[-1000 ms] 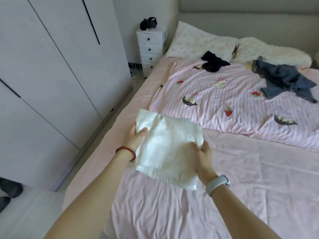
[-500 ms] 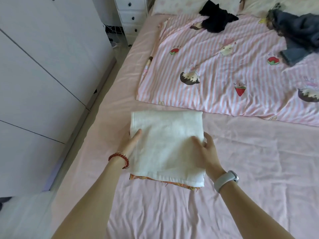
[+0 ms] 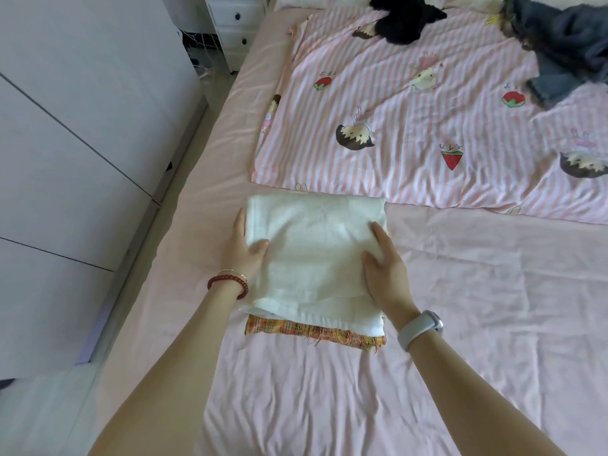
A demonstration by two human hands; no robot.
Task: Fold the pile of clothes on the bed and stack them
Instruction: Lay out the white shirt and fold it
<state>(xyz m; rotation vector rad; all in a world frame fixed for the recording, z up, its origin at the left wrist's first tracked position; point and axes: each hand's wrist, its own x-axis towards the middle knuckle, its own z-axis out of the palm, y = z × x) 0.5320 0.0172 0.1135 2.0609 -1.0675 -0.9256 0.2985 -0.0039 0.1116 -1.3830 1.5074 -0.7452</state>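
Folded white cloth (image 3: pixel 312 258) lies on an orange plaid piece (image 3: pixel 316 334) near the bed's (image 3: pixel 460 324) left edge, left hand (image 3: pixel 245 250) gripping its side, right hand (image 3: pixel 385 271) flat on top. Uneven release could skew this stack.

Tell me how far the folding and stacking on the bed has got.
Done: a folded orange plaid piece lies on the pink sheet as the base of the stack. In hand: the folded white garment sits on top of it, the left hand and right hand at its sides. Left: a black garment and a blue-grey one lie unfolded on the striped quilt.
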